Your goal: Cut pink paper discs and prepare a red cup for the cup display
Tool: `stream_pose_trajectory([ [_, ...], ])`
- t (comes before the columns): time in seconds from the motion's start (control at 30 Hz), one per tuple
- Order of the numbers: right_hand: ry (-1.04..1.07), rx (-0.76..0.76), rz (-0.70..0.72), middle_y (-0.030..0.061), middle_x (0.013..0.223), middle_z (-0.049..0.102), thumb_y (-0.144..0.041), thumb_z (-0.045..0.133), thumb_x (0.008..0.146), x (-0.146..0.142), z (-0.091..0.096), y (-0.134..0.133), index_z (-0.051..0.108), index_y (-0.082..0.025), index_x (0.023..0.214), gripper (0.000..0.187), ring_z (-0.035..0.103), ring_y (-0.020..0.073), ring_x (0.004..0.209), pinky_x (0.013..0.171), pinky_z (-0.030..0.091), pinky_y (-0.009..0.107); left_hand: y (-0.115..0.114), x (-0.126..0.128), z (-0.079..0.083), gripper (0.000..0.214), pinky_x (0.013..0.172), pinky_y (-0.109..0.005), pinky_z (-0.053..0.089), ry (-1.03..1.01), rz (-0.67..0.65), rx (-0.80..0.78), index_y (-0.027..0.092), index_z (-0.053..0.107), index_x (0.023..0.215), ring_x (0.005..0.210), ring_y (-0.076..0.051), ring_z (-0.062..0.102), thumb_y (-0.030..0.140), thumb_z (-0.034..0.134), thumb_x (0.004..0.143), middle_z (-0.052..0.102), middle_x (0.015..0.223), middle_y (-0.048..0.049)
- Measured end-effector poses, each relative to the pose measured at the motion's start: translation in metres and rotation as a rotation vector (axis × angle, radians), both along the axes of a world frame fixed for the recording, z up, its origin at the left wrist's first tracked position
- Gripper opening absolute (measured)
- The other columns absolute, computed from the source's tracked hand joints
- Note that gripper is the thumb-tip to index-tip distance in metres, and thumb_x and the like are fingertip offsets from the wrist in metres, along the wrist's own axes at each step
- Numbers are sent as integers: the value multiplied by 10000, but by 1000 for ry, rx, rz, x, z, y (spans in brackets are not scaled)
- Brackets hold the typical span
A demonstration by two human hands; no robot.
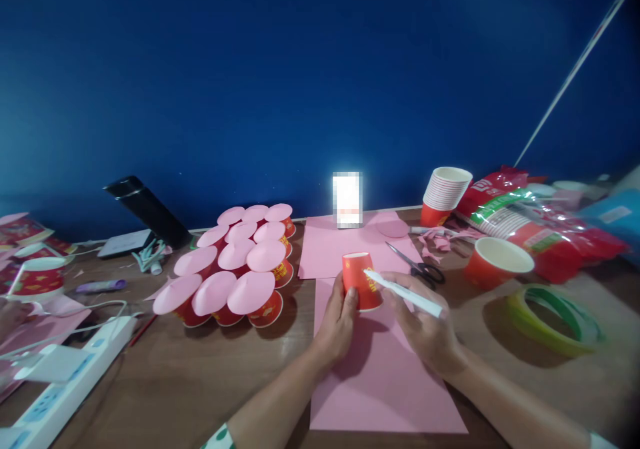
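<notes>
Twelve paper-topped cups (236,254) stand at left; next comes the left hand (340,322), fingers closed on a red cup (358,281) above pink paper (385,396); then the right hand (425,322), gripping a white pen (411,294) tip-to-cup (contact I cannot tell). Pen work seems in hand; the next move likely calls for a steady cup. Scissors (425,272) lie far right, tape (543,337) nearer

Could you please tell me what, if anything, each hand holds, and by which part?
The left hand grips the red cup by its left side; the right hand holds the white pen near its middle.
</notes>
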State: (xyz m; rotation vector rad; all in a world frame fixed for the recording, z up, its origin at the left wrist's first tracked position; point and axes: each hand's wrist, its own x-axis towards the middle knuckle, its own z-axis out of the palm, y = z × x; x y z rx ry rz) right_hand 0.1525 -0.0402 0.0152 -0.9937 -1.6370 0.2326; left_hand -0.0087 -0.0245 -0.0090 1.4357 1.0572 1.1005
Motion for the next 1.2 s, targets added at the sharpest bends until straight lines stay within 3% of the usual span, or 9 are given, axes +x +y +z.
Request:
stream_pose_trajectory([
  [0.83,-40,-27,28,57,907,711,-180,555,937,0,1,-1,651,-191,1013,124,681,174,825,762,565,290,2,-1,-3,577,1096,-392,382,4,33,-34,189,411,1413,1330,-270,469,544,391,959,494,1460,-127],
  [1.2,-47,5,0,40,906,694,-181,544,952,1,4,-1,628,-209,1058,138,677,160,822,768,554,278,1,-1,1,542,1107,-404,372,-2,-4,-9,178,400,1417,1391,-272,393,500,360,983,469,1482,-130],
])
